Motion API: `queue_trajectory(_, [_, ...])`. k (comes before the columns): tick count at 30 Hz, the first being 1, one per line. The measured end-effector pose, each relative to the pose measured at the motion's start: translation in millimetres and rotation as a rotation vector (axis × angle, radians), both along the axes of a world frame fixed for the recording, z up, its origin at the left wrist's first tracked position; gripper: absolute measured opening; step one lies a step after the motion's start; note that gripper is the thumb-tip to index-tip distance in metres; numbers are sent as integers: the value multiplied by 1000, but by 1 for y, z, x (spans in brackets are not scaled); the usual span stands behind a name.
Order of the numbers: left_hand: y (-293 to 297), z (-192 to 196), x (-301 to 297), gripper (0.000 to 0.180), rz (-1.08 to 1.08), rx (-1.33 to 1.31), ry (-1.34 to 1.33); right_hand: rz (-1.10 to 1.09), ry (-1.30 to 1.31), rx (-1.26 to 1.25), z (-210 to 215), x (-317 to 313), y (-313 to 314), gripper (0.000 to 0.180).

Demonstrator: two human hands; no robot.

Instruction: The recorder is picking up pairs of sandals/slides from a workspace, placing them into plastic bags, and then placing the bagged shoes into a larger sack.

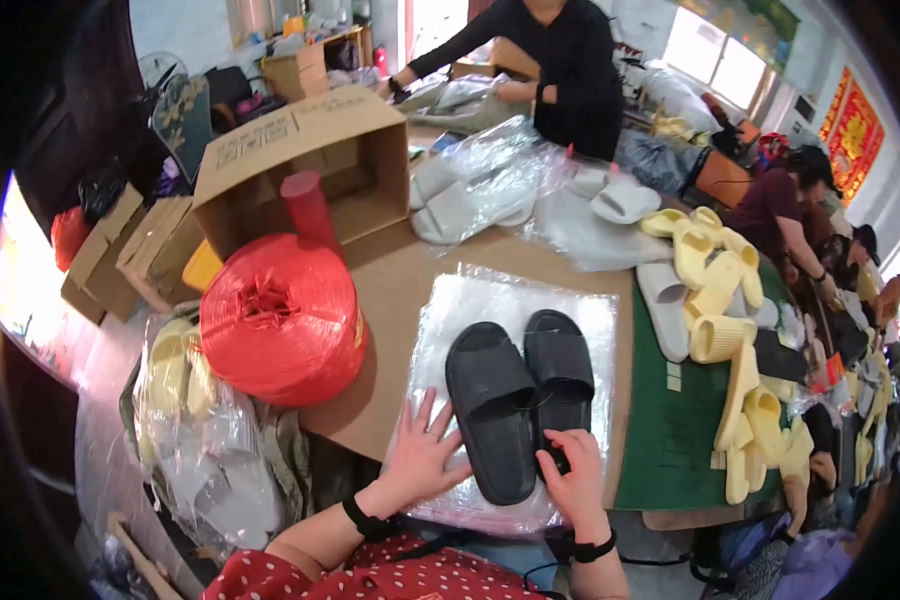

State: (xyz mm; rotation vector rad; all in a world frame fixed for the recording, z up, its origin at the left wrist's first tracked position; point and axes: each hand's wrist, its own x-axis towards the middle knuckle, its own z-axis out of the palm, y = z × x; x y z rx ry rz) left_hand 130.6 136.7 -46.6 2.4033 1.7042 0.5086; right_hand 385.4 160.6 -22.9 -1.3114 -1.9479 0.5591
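Note:
Two black slide slippers (492, 430) lie side by side, toes pointing away from me, on a stack of clear plastic bags (450, 310). Fingers spread, my left hand (420, 452) rests flat on the bags, just left of the left slipper's heel. My right hand (576, 476) has its fingers and thumb bent around the heel of the right slipper (560, 365), partly covering it. That slipper's heel sits a little farther from me than the other one's.
A big red roll of plastic twine (285, 320) stands left, before an open cardboard box (300, 140). Yellow slippers (715, 285) are heaped on a green surface (660, 430) at right. Bagged grey slippers (460, 212) lie beyond. A person in black (570, 70) handles plastic across the table; others work at right.

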Motion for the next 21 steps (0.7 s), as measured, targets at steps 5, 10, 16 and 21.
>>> queue_trajectory(5, [21,-15,8,55,-50,51,-101,-164,-40,96,-22,8,2,28])
queue_trajectory(10, [-4,-34,-15,44,48,139,-160,-98,6,125,-27,-5,6,31])
queue_trajectory(16, [11,-28,-4,42,25,139,-224,-103,-34,113,-31,7,8,30])
queue_trajectory(21, [12,-32,-9,38,38,134,-218,-79,-38,101,-25,0,14,31])
